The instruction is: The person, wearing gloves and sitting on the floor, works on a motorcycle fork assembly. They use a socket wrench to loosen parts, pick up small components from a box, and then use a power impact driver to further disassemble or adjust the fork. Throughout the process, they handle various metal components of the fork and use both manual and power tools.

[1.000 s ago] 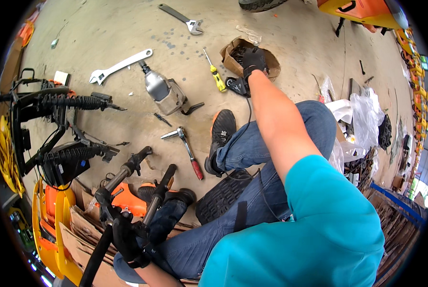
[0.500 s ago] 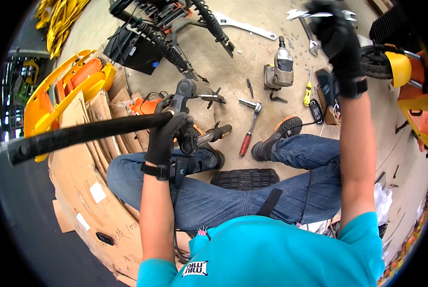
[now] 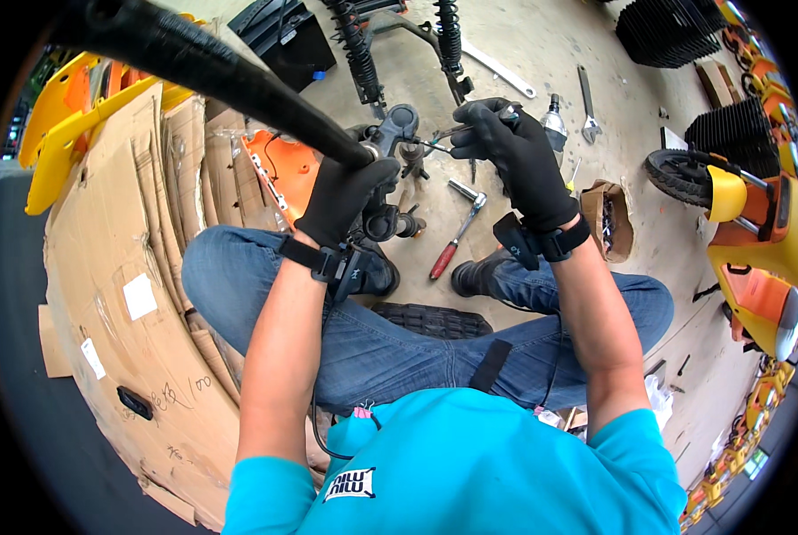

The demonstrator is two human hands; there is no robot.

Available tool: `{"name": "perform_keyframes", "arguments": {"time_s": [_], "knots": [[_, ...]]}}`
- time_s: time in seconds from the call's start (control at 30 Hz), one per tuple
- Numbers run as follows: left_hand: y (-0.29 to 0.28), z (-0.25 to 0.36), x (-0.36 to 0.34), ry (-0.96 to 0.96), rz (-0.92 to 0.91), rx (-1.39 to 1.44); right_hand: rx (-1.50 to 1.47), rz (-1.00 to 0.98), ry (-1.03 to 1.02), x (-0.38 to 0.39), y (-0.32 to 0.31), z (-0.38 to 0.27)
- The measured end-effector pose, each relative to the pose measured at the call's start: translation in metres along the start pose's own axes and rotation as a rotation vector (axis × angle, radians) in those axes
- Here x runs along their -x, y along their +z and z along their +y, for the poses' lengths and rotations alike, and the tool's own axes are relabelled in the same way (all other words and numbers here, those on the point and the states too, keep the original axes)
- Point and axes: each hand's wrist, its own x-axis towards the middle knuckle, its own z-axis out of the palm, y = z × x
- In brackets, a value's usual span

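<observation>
1. Cardboard [image 3: 96, 259] lies in flattened layers, well left of the left fingers.
2. Black tube [image 3: 238, 85], thick and round with a dull, lightly scuffed surface; its long axis runs up and leftward from the left fingers, the far end reaching the upper edge of the view.
3. Orange panel [image 3: 285, 174], on the floor beyond the left fingers and partly covered by the left hand.
4. Left hand [image 3: 350, 198], black-gloved, with fingers curled closed around the joint between tube and clamp; some fingertips are hidden.
5. Black clamp [image 3: 401, 118], rounded and lobed, in the left grip and projecting just past those fingers.
6. Thin bolt [image 3: 431, 144], bright metal, pointing rightward from the clamp toward the right fingers. The right hand is nearer its tip; whether they touch cannot be told.
7. Ratchet [image 3: 459, 239], red-handled, on the floor between the two hands and nearer the body than the right fingertips.
8. Right hand [image 3: 519, 165], gloved, its fingers nearly closed in a pinch on a slim metal tool [image 3: 510, 114], mostly covered.
9. Adjustable wrench [image 3: 588, 105], dark-handled, on the floor right of the right fingers.
</observation>
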Motion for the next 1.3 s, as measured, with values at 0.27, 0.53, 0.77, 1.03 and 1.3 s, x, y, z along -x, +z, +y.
{"name": "perform_keyframes", "arguments": {"time_s": [0.27, 0.53, 0.77, 1.03, 1.3], "knots": [[0.004, 0.004, 0.002, 0.051, 0.04, -0.143, 0.129, -0.042, -0.04, -0.018, 0.002, 0.01], [0.007, 0.014, 0.006, 0.002, 0.053, -0.183, 0.268, -0.117, 0.008, -0.042, 0.001, 0.005], [0.007, 0.018, 0.007, -0.034, 0.059, -0.199, 0.47, -0.197, -0.074, -0.058, 0.006, 0.0], [-0.003, 0.003, 0.006, -0.031, 0.008, -0.057, 0.76, -0.304, -0.228, -0.068, 0.016, -0.011], [0.003, 0.011, 0.008, -0.143, -0.031, -0.018, 0.792, -0.251, -0.249, -0.066, 0.016, -0.025]]}}
